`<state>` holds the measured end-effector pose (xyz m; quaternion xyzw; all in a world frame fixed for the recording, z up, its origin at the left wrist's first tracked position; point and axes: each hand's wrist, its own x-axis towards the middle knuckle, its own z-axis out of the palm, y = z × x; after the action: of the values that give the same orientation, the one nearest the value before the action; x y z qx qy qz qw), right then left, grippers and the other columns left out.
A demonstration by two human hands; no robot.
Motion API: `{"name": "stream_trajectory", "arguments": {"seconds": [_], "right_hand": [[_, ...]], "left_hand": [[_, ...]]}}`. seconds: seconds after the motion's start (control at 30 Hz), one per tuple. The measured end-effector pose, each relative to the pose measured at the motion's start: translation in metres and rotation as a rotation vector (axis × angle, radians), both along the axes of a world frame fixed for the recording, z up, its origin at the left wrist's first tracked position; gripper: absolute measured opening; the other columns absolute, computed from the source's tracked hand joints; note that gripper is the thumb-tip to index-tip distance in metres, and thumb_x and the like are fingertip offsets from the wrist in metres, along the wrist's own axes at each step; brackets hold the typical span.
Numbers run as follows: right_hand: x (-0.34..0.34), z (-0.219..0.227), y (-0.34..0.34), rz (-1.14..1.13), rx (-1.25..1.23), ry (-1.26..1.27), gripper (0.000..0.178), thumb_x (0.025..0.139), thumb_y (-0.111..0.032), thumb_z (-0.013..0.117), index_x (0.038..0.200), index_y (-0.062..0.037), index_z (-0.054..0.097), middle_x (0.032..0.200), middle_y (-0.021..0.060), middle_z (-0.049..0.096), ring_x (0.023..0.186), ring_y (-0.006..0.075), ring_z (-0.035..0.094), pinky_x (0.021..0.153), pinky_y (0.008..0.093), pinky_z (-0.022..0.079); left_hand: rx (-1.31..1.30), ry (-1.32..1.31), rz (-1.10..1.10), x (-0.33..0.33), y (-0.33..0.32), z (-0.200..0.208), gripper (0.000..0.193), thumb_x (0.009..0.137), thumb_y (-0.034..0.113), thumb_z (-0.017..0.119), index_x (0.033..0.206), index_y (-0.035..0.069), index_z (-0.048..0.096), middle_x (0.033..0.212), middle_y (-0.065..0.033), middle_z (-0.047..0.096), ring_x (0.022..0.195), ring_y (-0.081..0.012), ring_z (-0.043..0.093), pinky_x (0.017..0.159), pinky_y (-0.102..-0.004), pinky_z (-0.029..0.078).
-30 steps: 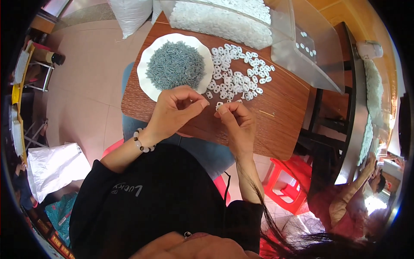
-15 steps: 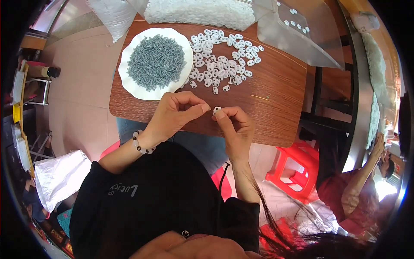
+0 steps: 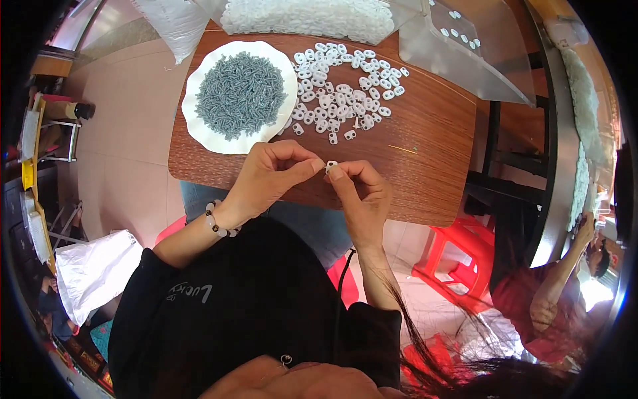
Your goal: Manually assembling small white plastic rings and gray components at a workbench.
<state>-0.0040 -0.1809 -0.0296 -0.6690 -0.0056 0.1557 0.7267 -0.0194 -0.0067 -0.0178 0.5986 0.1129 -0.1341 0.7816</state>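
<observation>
Small white plastic clip (image 3: 330,164) pinched between both hands above the near edge of the brown wooden table (image 3: 425,166).

Left hand (image 3: 269,174) and right hand (image 3: 359,193) together, fingertips clamped on the clip. Beyond: white scalloped plate (image 3: 199,130) heaped with grey screws (image 3: 240,94) at the far left corner; loose pile of white clips (image 3: 342,93) beside it.

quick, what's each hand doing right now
Left hand: fingertips pinched at the small white plastic piece.
Right hand: pinched shut on the same piece, above the wooden table.
</observation>
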Motion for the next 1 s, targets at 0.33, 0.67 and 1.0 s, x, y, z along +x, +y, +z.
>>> {"name": "stream_trajectory", "arguments": {"seconds": [0.33,0.67,1.0], "right_hand": [[0.0,-0.007,0.0,0.015,-0.168,-0.127,0.008,0.09,-0.007,0.064,0.089,0.0015,0.066,0.082,0.0026,0.066,0.077,0.0063,0.058,0.073,0.0211,0.046],[0.003,0.002,0.001,0.021,0.013,0.059,0.009,0.087,-0.009,0.066,0.085,-0.0007,0.067,0.078,0.0027,0.066,0.073,0.0069,0.058,0.069,0.0207,0.045],[0.003,0.002,0.003,0.024,-0.031,0.052,0.01,0.087,-0.009,0.067,0.084,-0.0007,0.068,0.076,0.0024,0.066,0.071,0.0068,0.058,0.067,0.0203,0.044]], "left_hand": [[0.144,-0.104,0.03,-0.003,0.002,-0.013,0.01,0.087,0.01,0.069,0.09,0.001,0.072,0.077,0.004,0.062,0.064,0.0004,0.047,0.053,-0.0167,0.033],[0.112,-0.049,-0.029,-0.003,0.006,-0.008,0.011,0.088,0.008,0.066,0.09,-0.001,0.072,0.083,-0.0018,0.063,0.07,-0.0047,0.052,0.06,-0.0193,0.039],[0.112,-0.032,0.0,-0.002,0.004,-0.005,0.014,0.087,0.013,0.07,0.089,-0.001,0.072,0.073,0.0006,0.062,0.061,-0.0025,0.051,0.051,-0.0184,0.036]]}}
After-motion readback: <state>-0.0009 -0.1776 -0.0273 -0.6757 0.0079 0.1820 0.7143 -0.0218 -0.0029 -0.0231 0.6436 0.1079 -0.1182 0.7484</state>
